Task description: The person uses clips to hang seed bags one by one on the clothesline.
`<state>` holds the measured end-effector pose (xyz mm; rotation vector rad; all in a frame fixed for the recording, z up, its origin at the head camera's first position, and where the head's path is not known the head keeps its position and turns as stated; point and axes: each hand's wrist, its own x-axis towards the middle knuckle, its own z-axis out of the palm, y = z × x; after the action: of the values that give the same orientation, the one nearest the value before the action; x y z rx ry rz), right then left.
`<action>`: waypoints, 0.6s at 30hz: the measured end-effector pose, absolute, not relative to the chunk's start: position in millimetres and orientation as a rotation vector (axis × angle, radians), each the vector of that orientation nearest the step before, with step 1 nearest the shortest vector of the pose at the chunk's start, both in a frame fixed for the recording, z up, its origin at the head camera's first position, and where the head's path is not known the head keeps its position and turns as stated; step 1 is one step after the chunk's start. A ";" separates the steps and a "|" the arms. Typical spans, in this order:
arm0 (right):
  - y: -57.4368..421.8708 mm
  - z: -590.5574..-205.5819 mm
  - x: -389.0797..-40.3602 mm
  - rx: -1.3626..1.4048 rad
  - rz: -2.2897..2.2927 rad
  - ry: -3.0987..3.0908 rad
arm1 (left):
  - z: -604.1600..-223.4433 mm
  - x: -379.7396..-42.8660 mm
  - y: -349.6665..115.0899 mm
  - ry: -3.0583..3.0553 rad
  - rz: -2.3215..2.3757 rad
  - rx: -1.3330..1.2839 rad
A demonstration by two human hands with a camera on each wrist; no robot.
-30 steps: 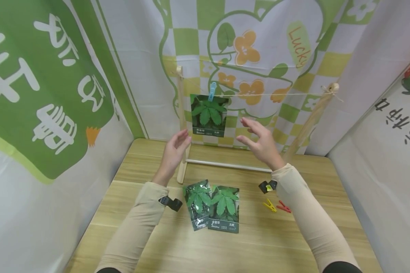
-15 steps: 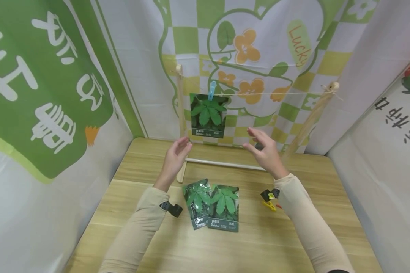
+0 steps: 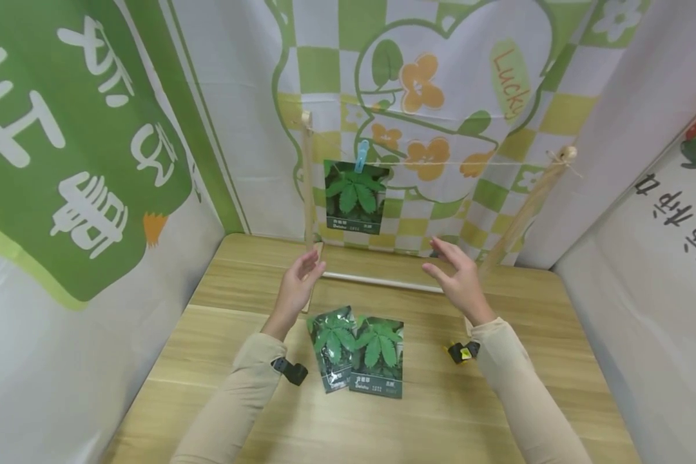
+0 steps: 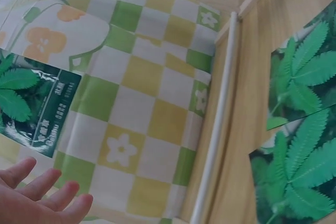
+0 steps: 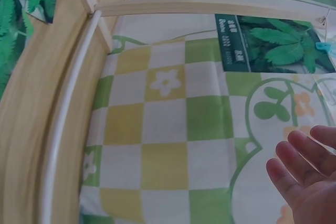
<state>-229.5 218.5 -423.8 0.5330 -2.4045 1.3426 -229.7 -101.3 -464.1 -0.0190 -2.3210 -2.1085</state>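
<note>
Left hand, right hand: fingers relaxed, loosely extended; rectangular packet hangs from thin string by blue clip; two glossy packets overlap on wood-grain table

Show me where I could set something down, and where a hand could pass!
Set it on the bare table on the near side of the two flat packets, between the sleeves. A hand could probably pass under the string, between the hanging packet and the right post. Crowded: where those packets lie, and by the left post, partly behind the left hand.
</note>
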 end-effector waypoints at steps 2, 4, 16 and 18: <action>220.2 -427.2 -227.1 0.512 1.340 -2.424 | -466.9 -227.5 -101.1 -2.327 -2.108 -0.001; 221.8 -430.6 -225.5 0.501 1.332 -2.434 | -469.7 -225.9 -101.1 -2.334 -2.109 0.015; 233.4 -450.6 -217.0 0.400 1.361 -2.518 | -487.1 -222.2 -101.3 -2.332 -2.121 0.074; 235.6 -455.3 -217.0 0.409 1.352 -2.519 | -490.7 -222.5 -101.5 -2.330 -2.118 0.077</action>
<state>-217.0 235.6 -455.3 0.4086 -2.5191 1.3516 -222.5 -101.5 -490.7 0.0774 -2.3298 -2.1178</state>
